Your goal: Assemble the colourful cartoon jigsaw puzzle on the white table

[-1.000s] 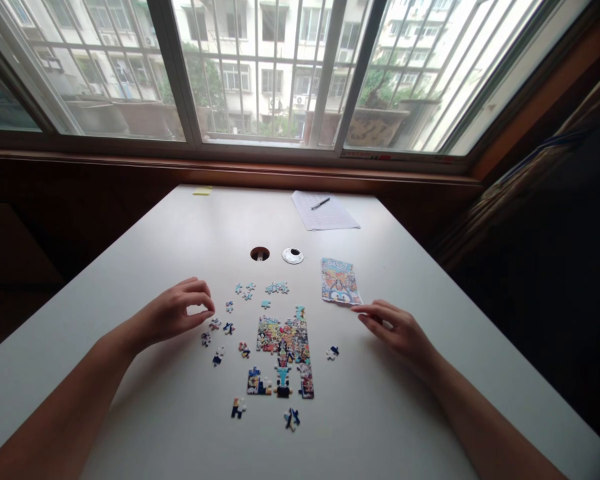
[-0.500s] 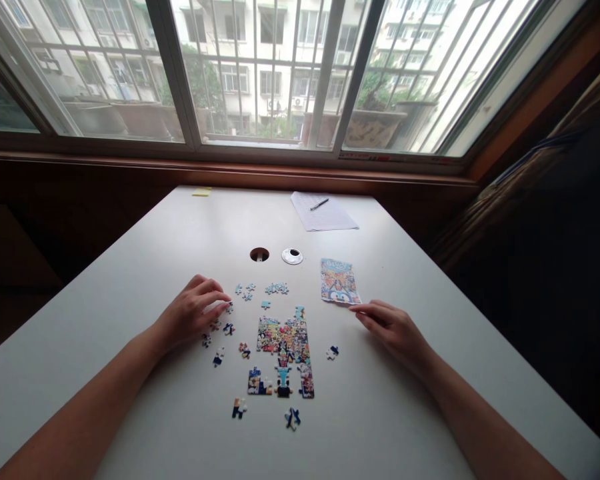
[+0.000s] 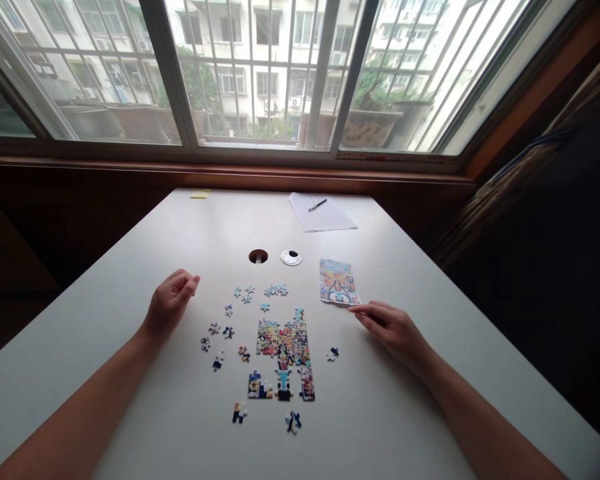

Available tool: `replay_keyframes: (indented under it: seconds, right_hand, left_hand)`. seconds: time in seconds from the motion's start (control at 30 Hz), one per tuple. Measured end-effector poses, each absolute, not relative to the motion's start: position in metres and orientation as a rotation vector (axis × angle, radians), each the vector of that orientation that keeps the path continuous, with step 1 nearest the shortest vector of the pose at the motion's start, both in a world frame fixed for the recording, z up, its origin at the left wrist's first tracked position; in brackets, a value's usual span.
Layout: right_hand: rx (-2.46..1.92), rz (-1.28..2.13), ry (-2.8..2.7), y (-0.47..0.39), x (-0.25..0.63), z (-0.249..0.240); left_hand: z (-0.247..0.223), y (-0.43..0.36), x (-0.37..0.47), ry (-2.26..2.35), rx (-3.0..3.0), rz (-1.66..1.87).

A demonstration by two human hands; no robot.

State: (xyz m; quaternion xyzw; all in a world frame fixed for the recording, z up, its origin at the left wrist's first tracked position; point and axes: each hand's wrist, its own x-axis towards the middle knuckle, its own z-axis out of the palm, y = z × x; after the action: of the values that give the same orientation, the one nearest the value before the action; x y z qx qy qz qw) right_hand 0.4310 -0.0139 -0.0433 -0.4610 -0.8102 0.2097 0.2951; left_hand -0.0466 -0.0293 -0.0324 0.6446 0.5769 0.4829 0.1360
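Observation:
My left hand (image 3: pixel 169 301) is curled into a loose fist above the table, left of the loose puzzle pieces, and no piece shows in it. Nearest to it are a puzzle piece (image 3: pixel 229 310) and another piece (image 3: pixel 215 328). My right hand (image 3: pixel 390 330) lies on the table with fingers stretched out, fingertips at the lower edge of a colourful picture card (image 3: pixel 338 281); whether they touch it I cannot tell. Between the hands sits a partly joined jigsaw puzzle (image 3: pixel 283 340). A joined corner section (image 3: pixel 259 385) lies at its lower left.
Several loose pieces lie around the puzzle, including one piece (image 3: pixel 333 354) on the right and another (image 3: pixel 293 421) in front. Beyond are a round table hole (image 3: pixel 258 257), its metal cover (image 3: pixel 291 257), papers (image 3: pixel 325 217) with a pen (image 3: pixel 318 205), and a yellow note (image 3: pixel 200 194).
My left hand has drawn back to the left, away from the loose pieces, and its fingers have curled in. The piece formerly under its fingertips lies on the table. My right hand stays put.

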Motion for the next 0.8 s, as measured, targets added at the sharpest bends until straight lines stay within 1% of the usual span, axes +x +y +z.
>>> replay_keyframes:
  seconds: [0.23, 0.57, 0.8]
  right_hand:
    - [-1.235, 0.571, -2.155, -0.014, 0.431, -0.043]
    - [-1.230, 0.554, -2.145, -0.016, 0.430, -0.042]
    - [-1.227, 0.574, -2.151, -0.014, 0.430, -0.044]
  left_hand:
    - [-0.040, -0.028, -0.057, 1.790, 1.495, 1.576]
    - [-0.049, -0.014, -0.069, 1.600, 1.078, 1.805]
    - [-0.047, -0.012, -0.069, 1.541, 0.966, 1.836]
